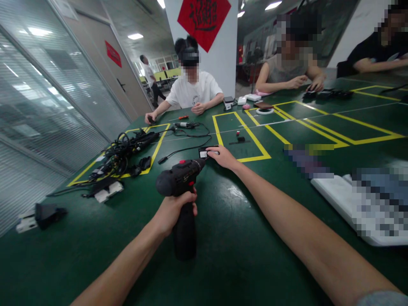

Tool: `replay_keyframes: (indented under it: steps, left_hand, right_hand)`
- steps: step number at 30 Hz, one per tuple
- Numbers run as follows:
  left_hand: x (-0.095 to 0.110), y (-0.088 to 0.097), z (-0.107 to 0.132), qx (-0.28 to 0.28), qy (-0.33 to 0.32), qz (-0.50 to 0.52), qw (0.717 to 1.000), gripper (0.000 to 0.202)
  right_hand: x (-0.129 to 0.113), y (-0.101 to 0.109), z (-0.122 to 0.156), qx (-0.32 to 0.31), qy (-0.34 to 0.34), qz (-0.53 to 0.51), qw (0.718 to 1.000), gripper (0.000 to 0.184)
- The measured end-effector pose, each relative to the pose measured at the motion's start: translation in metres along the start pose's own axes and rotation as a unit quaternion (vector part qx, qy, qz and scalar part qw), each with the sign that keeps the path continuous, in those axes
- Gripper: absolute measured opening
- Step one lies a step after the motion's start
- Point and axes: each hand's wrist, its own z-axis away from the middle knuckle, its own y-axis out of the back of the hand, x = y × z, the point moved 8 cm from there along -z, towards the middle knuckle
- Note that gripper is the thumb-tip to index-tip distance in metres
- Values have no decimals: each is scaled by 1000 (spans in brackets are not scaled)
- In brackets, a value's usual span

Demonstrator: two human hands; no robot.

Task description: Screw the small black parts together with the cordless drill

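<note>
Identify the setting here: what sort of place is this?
Probably a shared assembly or repair workshop: a long green table marked into yellow-taped bays, a cordless drill gripped in the left hand, and a tangle of cables in one bay.

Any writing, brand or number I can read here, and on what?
Nothing reads clearly.
Red diamond poster on the pillar: black brush character, too stylised to read.
Red sign on the door: blurred.
White label by the right hand: too small.
Drill: no visible brand.

bare table point(236, 238) open in the near middle, cable tangle point(124, 153) blocks the left, white board point(334, 191) blocks the right, drill point(178, 180) mid-lane
</note>
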Motion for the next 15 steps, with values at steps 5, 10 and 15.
replay_keyframes:
  steps: [5,10,15]
  left_hand:
    - [-1,2,-1,0,-3,14,1000,25]
    - [-3,3,-2,-7,-2,6,1000,28]
    - [0,1,0,0,-3,4,1000,29]
  right_hand:
    - [1,0,1,0,-7,5,1000,31]
    - [-1,0,1,-1,-9,6,1000,30]
    - [1,0,1,-1,-11,2,1000,31]
